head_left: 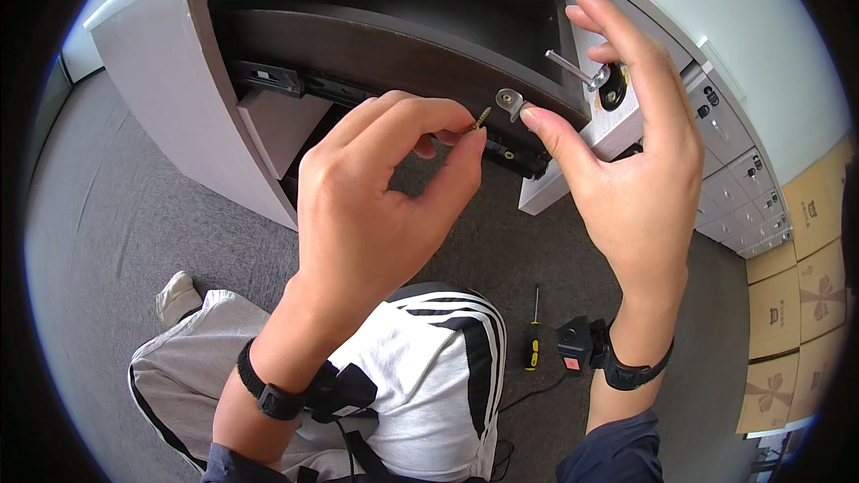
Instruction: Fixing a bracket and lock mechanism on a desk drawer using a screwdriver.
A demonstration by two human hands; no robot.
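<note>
Between the thumb and fingertips of my left hand (385,170), a small brass-coloured screw (483,116) points up and to the right. Just right of it is a small metal bracket (507,100) with a round hole, beside the dark drawer side panel (376,46). The thumb tip of my right hand (631,148) rests on the bracket, while its other fingers are spread and stretched upward. Whether the bracket is fixed to the panel I cannot tell. Below the panel runs a black drawer slide (331,89), partly hidden by my left hand.
A metal rod (568,65) and round black lock fitting (613,87) sit on the pale drawer front near my right fingers. A yellow-and-black screwdriver (533,344) lies on the grey carpet (107,197). Cardboard boxes (796,304) stand at right, past a row of locked drawers (752,174).
</note>
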